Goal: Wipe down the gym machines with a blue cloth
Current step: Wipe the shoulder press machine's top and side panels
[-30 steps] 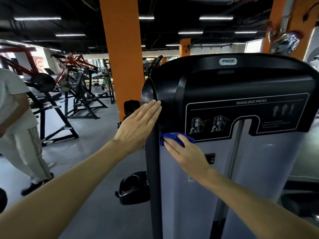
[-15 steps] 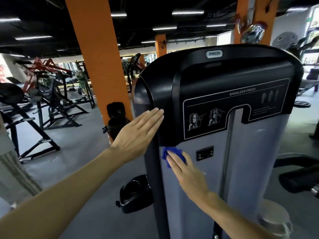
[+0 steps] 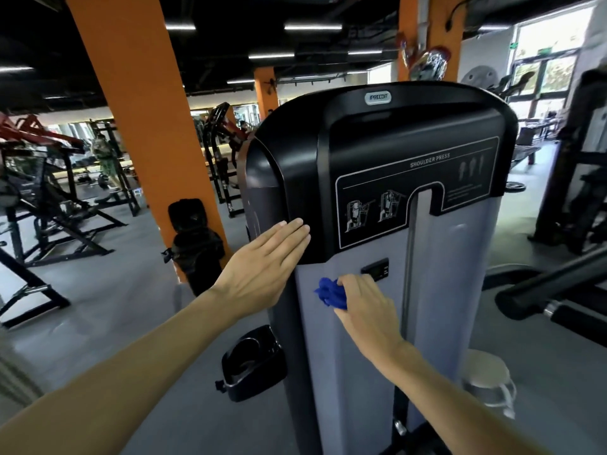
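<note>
Left hand: the left hand [image 3: 262, 267] lay flat with straight fingers [image 3: 292, 229] together, its tips resting on the lower left corner of the machine's black upper cover [image 3: 295, 165].
Right hand: the right hand [image 3: 364, 303] was curled round the blue cloth [image 3: 330, 292], holding it against the grey front panel [image 3: 443, 290] of the shoulder press machine [image 3: 387, 133].
Cloth: bunched up, it stuck out to the left of the right hand's fingers, just below the black cover's lower edge and left of a small black display [image 3: 376, 269] set in the panel.
Hands to each other: the left hand sat higher and further left, near the cloth but apart from it.
Machine: a diagram label [image 3: 417, 188] reading SHOULDER PRESS ran across the black cover.
Surroundings: an orange pillar [image 3: 141, 103] stood far left behind the machine, a black cup holder [image 3: 251, 362] hung low at its left side, and dark weight racks [image 3: 59, 198] filled the far left floor.
</note>
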### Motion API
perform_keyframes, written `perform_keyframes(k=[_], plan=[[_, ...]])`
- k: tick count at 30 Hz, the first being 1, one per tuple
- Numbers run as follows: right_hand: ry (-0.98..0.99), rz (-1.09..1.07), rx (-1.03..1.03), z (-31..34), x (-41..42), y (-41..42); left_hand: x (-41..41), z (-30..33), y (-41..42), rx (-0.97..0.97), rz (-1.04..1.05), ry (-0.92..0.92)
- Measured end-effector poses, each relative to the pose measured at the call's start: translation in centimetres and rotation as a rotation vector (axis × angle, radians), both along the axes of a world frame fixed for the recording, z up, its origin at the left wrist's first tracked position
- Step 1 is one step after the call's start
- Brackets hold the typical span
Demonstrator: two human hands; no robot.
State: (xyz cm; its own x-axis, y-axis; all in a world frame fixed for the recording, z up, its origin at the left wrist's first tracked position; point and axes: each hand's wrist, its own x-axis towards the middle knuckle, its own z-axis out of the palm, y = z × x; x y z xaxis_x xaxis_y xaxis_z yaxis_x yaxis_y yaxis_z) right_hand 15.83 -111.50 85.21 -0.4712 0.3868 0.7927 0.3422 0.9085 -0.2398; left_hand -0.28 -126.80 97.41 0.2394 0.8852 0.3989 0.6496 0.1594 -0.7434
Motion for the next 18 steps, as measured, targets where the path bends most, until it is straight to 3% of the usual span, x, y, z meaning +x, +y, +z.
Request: perform_keyframes(k=[4, 8, 12, 18], plan=[[0.205, -0.186, -0.054, 1.6, -1.0, -0.1, -0.1, 0.8, -0.1, -0.011, -0.025, 0.005], [0.184, -0.299, -0.147, 2.3, -3.4, -1.1, 0.2, 1.2, 0.4, -0.027, -0.042, 0.016], [0.087, -0.152, -0.288, -0.1, -6.5, -3.9, 0.7, 1.8, 1.1, -0.055, -0.056, 0.049], [0.347, -0.043, -0.37, -1.1, -7.0, -5.0, 1.0, 2.5, 2.0, -0.14, 0.028, 0.133]])
